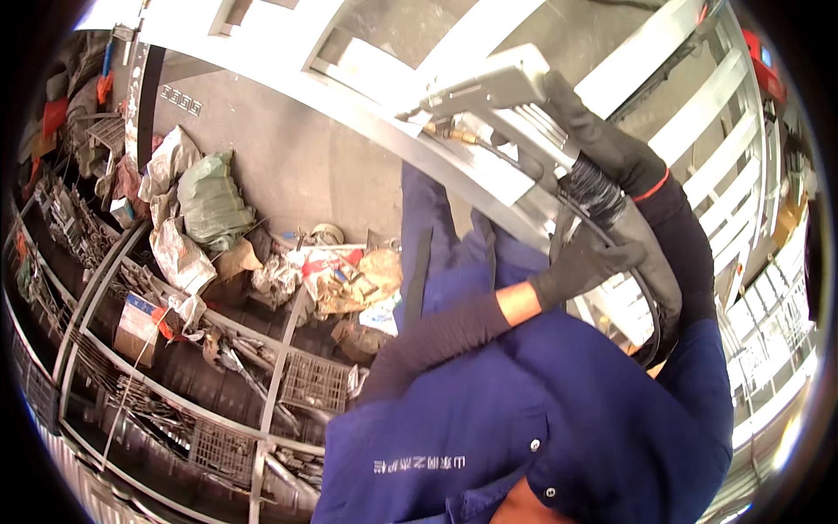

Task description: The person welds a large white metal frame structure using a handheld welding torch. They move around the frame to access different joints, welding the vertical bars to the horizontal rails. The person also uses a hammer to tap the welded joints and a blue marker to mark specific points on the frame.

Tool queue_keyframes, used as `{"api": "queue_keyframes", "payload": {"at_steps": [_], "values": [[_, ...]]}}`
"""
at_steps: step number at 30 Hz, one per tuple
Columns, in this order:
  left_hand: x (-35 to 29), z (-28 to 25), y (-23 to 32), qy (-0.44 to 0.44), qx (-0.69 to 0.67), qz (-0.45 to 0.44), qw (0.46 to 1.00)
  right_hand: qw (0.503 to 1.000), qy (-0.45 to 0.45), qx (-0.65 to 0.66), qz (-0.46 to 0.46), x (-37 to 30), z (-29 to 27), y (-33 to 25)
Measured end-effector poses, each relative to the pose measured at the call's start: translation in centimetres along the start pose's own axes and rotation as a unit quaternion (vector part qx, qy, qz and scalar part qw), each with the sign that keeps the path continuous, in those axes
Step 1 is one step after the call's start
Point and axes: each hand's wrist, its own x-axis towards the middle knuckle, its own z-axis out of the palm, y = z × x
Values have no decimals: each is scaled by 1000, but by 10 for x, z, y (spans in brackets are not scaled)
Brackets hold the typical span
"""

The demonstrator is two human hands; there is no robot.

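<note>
My right hand (607,144), in a dark glove with a red cuff edge, is closed on the rear of a light grey hand-held welding gun (493,87). The gun's slim nozzle points left, over a white metal frame (367,122), and a brass fitting (454,133) shows beneath its body. Lower down, my left hand (589,266), also dark-gloved, wraps round the thick grey hose (646,236) just below a black taped section (595,188). Part of the left fingers' grip is hidden by the hose.
White frame bars (690,109) run across the top and right. To the left, a metal rack (262,432) holds wire baskets (314,382), metal offcuts and a cardboard box (140,327). A green sack (214,201) and crumpled bags lie by the concrete floor (297,157). Something red (764,65) stands far right.
</note>
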Motion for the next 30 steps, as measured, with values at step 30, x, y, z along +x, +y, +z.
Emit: {"api": "queue_keyframes", "payload": {"at_steps": [30], "values": [[11,-6,-30,75,-85,25,993,983,-4,179,36,20,11,8]]}}
